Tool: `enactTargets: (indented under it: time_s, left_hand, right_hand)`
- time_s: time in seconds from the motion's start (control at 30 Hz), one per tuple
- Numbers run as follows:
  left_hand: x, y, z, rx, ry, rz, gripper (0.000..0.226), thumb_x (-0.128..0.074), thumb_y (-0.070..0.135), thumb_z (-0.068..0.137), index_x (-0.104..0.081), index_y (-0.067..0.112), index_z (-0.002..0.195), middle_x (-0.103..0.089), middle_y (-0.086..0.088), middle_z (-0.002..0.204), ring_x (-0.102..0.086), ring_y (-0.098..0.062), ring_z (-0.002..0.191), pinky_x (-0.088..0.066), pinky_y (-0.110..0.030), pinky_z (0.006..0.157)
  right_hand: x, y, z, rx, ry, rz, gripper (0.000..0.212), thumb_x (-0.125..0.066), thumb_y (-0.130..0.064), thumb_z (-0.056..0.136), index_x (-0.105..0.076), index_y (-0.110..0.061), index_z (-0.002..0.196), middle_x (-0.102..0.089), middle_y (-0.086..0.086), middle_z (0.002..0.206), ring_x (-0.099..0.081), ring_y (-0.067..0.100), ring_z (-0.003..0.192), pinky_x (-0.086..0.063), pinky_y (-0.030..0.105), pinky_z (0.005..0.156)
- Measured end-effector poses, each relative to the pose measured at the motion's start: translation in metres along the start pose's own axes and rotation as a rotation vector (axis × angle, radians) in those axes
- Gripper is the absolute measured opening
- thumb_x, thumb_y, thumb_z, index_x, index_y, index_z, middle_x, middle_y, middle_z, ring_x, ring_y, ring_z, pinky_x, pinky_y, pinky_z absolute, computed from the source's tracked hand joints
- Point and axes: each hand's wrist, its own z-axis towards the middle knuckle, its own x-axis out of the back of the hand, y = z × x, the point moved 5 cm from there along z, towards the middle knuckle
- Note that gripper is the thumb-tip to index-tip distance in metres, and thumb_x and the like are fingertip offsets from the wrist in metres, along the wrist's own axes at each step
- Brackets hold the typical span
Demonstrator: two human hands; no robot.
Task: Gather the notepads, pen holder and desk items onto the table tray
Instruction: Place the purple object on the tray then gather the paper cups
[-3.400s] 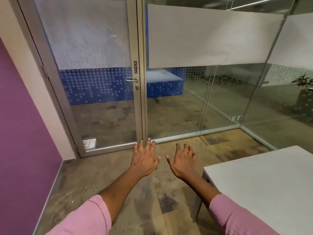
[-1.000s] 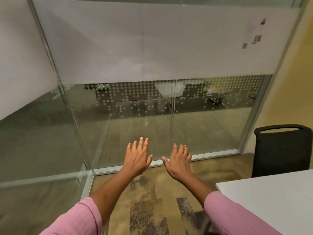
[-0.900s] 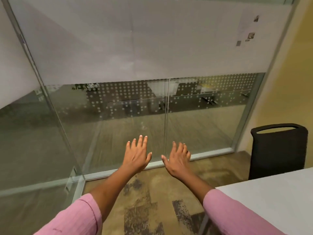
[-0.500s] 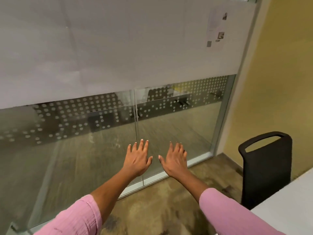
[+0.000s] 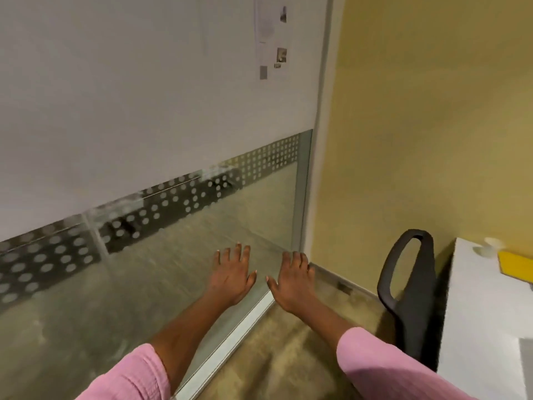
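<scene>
Pink sleeves [image 5: 129, 376] are seen on both forearms, which are stretched forward side by side. The left hand [image 5: 230, 277] is held palm down with its fingers straight and slightly spread; nothing is gripped. The right hand [image 5: 292, 280] is held just beside it in the same manner, fingers extended, with nothing held. A narrow gap is left between the two thumbs, and no object is touched by either hand.

Beneath them a brownish floor [image 5: 274, 356] is met by the metal bottom rail [image 5: 240, 333] of a glass partition [image 5: 245, 226]. The partition's upper part is frosted, a band of dots is printed below the frosting, and some papers [image 5: 274, 39] are fixed near its top right. The partition is closed by a metal post [image 5: 314, 168] against a yellow wall [image 5: 418, 125].

Well apart from the right hand, to its right, a black chair [image 5: 409, 290] is placed against the edge of a white table [image 5: 484, 313]. On the table's far part, near the wall, a yellow flat item [image 5: 516, 267] is laid, cut off by the frame edge, and a small white object [image 5: 490, 246] is set just beside it. Both are too blurred to be identified.
</scene>
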Motion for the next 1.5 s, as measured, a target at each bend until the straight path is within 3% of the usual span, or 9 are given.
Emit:
enactTargets:
  time_s: [0.2, 0.4, 0.5, 0.67, 0.93, 1.5]
  left_hand:
    - [-0.003, 0.018, 0.148, -0.229, 0.091, -0.019, 0.069, -0.044, 0.052, 0.089, -0.039, 0.008, 0.141, -0.05, -0.018, 0.14, -0.051, -0.04, 0.12, -0.04, -0.053, 0.1]
    - [-0.01, 0.089, 0.262, -0.457, 0.138, -0.065, 0.065, -0.037, 0.05, 0.089, -0.052, 0.002, 0.131, -0.062, -0.021, 0.123, -0.062, -0.041, 0.103, -0.05, -0.052, 0.087]
    - [-0.022, 0.135, 0.316, -0.521, 0.12, -0.152, 0.064, -0.043, 0.049, 0.093, -0.041, 0.005, 0.14, -0.053, -0.02, 0.136, -0.054, -0.04, 0.117, -0.042, -0.052, 0.097]
    - [-0.044, 0.231, 0.407, -0.658, 0.083, -0.148, 0.068, -0.028, 0.054, 0.096, -0.019, 0.012, 0.148, -0.032, -0.013, 0.153, -0.035, -0.034, 0.135, -0.028, -0.049, 0.109]
    - [-0.06, 0.374, 0.521, -0.827, 0.03, -0.17, 0.068, -0.028, 0.053, 0.095, -0.015, 0.016, 0.15, -0.025, -0.009, 0.157, -0.028, -0.031, 0.139, -0.022, -0.051, 0.113]
    - [-0.123, 0.666, 0.652, -1.343, -0.023, -0.243, 0.067, -0.031, 0.052, 0.094, -0.019, 0.016, 0.149, -0.027, -0.01, 0.156, -0.025, -0.033, 0.14, -0.02, -0.051, 0.113]
  right_hand:
    - [0.004, 0.054, 0.102, -0.218, 0.075, -0.055, 0.083, -0.034, -0.065, 0.088, -0.019, -0.008, 0.146, -0.026, 0.022, 0.152, -0.018, 0.041, 0.142, -0.024, 0.053, 0.11]
    - [0.018, 0.135, 0.172, -0.407, 0.116, -0.088, 0.084, -0.032, -0.067, 0.087, -0.017, -0.01, 0.145, -0.025, 0.023, 0.153, -0.017, 0.042, 0.143, -0.024, 0.055, 0.112]
    - [0.023, 0.186, 0.202, -0.486, 0.136, -0.118, 0.084, -0.029, -0.068, 0.086, -0.017, -0.01, 0.145, -0.025, 0.023, 0.153, -0.018, 0.043, 0.143, -0.024, 0.055, 0.111]
    - [0.034, 0.288, 0.25, -0.607, 0.198, -0.151, 0.083, -0.027, -0.068, 0.086, -0.02, -0.01, 0.145, -0.026, 0.023, 0.152, -0.019, 0.043, 0.142, -0.024, 0.056, 0.111]
    - [0.065, 0.44, 0.293, -0.845, 0.245, -0.195, 0.082, -0.031, -0.067, 0.087, -0.023, -0.009, 0.145, -0.028, 0.023, 0.151, -0.019, 0.042, 0.141, -0.025, 0.057, 0.11]
    - [0.059, 0.678, 0.308, -1.363, 0.237, -0.198, 0.079, -0.034, -0.064, 0.088, -0.026, -0.01, 0.145, -0.023, 0.019, 0.153, -0.014, 0.039, 0.144, -0.024, 0.055, 0.108]
